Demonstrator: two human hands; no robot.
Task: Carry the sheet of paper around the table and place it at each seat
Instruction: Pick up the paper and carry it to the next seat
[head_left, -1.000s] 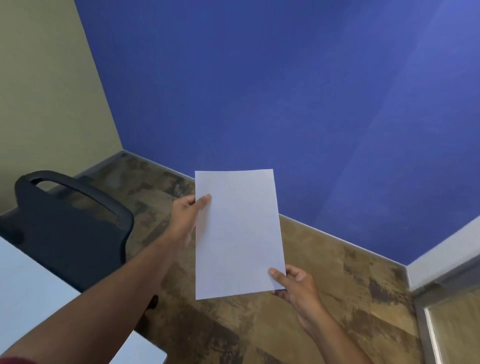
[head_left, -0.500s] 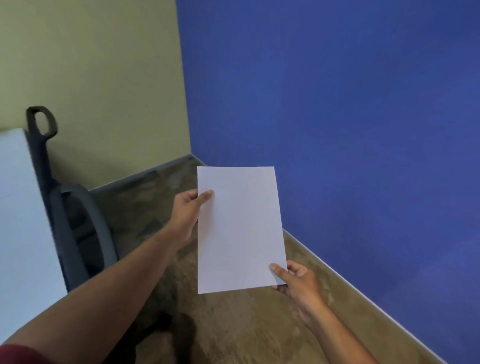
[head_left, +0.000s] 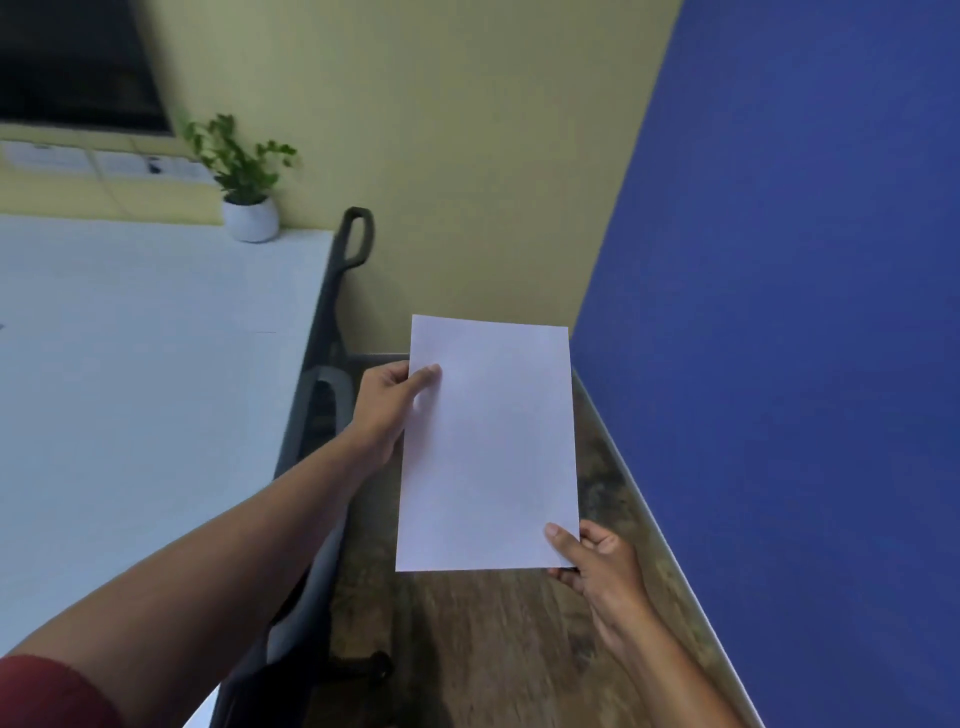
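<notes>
Item: sheet of paper (head_left: 491, 447), white, blank, held in the air over the floor, to the right of the table (head_left: 145, 374) and not touching it. Upright in portrait position, its face toward the camera.

Left hand (head_left: 387, 402): grasps the paper's upper left edge, thumb on the face, fingers behind.
Right hand (head_left: 597, 564): pinches the lower right corner, thumb on top, fingers curled beneath.

Change from half a second ago: both grips as before, and the paper sits in much the same spot between the hands. The view has swung left. The table, then only a sliver at the left edge, now fills the left third; the blue wall (head_left: 805, 312) has withdrawn to the right. A potted plant (head_left: 244, 182) and a dark screen (head_left: 78, 67) have come into sight.

Surface: pale tabletop; the plant in a white pot stands at its far right corner.
Seat: dark chair (head_left: 332, 364) tucked against the table's right edge, its back seen edge-on.
Room: yellow-green wall (head_left: 441, 130) ahead meeting the blue wall at a corner; mottled brown floor (head_left: 493, 649) below.
</notes>
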